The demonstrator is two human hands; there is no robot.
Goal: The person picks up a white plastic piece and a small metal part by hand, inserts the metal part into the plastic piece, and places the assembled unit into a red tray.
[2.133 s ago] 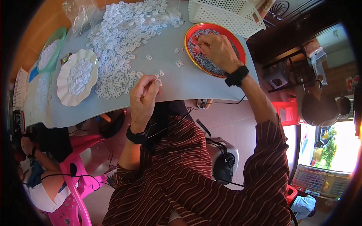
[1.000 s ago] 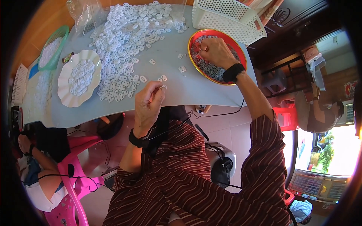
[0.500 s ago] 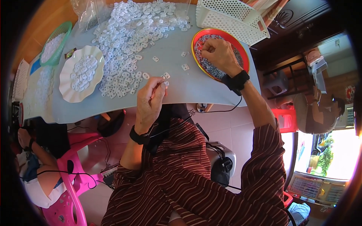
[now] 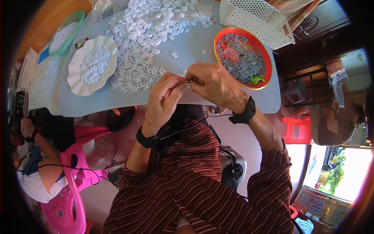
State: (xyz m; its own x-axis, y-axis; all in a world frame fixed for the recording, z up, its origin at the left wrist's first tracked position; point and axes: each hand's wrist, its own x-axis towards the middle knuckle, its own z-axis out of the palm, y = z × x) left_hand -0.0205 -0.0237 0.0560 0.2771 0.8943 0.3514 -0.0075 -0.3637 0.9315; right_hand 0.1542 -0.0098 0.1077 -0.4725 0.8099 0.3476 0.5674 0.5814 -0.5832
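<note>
Right hand (image 4: 218, 84) has left the red bowl (image 4: 266, 62), now meets left hand (image 4: 165, 97) at table (image 4: 187, 46) near edge, both pinching one small white piece (image 4: 187, 84); joining looks underway.

right hand (image 4: 216, 84) left the red bowl (image 4: 268, 66), now meeting left hand (image 4: 165, 97)

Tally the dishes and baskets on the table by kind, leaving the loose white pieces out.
Red round tray: 1
White scalloped plate: 1
Green basket: 1
White perforated basket: 1
Total: 4
</note>
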